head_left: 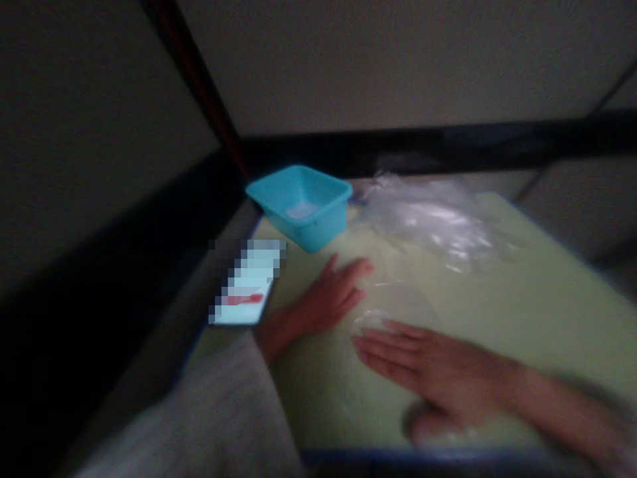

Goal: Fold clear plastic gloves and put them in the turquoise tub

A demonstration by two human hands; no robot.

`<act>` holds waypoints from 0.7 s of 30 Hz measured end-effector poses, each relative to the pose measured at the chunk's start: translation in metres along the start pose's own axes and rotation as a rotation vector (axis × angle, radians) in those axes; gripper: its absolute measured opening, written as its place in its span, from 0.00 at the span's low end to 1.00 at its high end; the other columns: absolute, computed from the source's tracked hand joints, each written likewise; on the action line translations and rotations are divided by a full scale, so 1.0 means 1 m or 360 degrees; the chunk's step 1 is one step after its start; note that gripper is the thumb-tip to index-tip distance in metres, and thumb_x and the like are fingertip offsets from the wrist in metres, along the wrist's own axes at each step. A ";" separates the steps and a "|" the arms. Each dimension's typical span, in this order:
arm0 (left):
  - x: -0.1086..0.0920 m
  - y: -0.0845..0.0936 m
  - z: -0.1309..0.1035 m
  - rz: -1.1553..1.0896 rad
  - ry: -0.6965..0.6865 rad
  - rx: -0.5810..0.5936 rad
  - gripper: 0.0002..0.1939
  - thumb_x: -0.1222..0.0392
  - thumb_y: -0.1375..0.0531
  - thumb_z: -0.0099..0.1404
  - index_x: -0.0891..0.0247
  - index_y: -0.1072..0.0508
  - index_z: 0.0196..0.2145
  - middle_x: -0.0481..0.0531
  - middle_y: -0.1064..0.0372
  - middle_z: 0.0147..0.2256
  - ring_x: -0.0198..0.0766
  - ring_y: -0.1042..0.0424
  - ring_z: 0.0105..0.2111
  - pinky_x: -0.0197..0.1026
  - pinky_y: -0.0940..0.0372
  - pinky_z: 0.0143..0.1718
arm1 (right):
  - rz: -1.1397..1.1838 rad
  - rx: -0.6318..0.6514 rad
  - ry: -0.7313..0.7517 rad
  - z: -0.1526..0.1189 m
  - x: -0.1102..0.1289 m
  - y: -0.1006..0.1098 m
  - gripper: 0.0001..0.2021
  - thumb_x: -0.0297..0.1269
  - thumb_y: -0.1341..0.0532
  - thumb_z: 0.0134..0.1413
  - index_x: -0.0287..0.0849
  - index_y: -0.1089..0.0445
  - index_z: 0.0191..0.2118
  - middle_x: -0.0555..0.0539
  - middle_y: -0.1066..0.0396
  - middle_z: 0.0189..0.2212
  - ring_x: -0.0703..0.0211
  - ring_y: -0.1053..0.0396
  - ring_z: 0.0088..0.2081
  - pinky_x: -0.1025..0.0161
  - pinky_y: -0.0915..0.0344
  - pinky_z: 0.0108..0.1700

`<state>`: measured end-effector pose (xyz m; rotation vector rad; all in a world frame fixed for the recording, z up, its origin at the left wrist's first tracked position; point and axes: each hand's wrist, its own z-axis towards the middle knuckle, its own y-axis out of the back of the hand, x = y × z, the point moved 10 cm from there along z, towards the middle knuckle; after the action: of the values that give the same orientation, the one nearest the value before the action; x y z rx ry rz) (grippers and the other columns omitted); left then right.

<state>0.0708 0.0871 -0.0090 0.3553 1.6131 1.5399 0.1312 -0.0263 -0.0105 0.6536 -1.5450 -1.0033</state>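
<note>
A thin clear plastic bag (405, 299) lies flat on the pale yellow-green tabletop (537, 318), its outline faint in the dim light. My left hand (336, 295) rests by the bag's left side, fingers stretched out and apart. Lower down, my right hand (423, 365) lies flat at the near part of the bag. Its fingers are straight and side by side, and the thumb points toward the table's front edge. Nothing shows in the grip of either hand. Motion blur hides exactly where the fingertips touch the plastic.
A turquoise plastic basin (323, 229) with something whitish inside stands at the table's far left corner. To its right lies a loose pile of clear plastic bags (438, 219). A phone (249, 282) with a lit screen lies by my left forearm. Walls rise behind.
</note>
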 end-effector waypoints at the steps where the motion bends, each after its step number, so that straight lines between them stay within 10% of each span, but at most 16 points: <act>1: 0.000 0.000 0.000 0.0006 0.0007 0.0003 0.23 0.60 0.56 0.70 0.66 0.49 0.61 0.59 0.47 0.62 0.40 0.53 0.64 0.54 0.71 0.64 | 0.0001 -0.0007 0.0004 0.000 0.000 0.000 0.41 0.50 0.46 0.60 0.32 0.66 0.67 0.36 0.67 0.67 0.53 0.70 0.67 0.53 0.71 0.66; 15: 0.012 -0.002 0.000 -0.0049 0.0111 -0.0016 0.25 0.59 0.57 0.71 0.65 0.53 0.63 0.59 0.52 0.64 0.40 0.56 0.65 0.55 0.72 0.64 | 0.0058 -0.0045 -0.0004 0.001 0.002 0.004 0.40 0.50 0.46 0.60 0.33 0.65 0.67 0.36 0.65 0.67 0.53 0.68 0.67 0.54 0.70 0.66; 21: 0.017 0.017 -0.006 -0.0674 0.0166 -0.0326 0.25 0.52 0.55 0.70 0.62 0.45 0.61 0.56 0.51 0.64 0.41 0.52 0.64 0.51 0.58 0.64 | 0.0315 -0.0174 0.0111 -0.005 0.005 0.023 0.35 0.52 0.48 0.61 0.37 0.57 0.67 0.36 0.57 0.66 0.48 0.60 0.66 0.48 0.64 0.65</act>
<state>0.0507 0.0988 0.0000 -0.1734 1.4745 1.3916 0.1380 -0.0206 0.0119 0.4458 -1.4521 -0.8991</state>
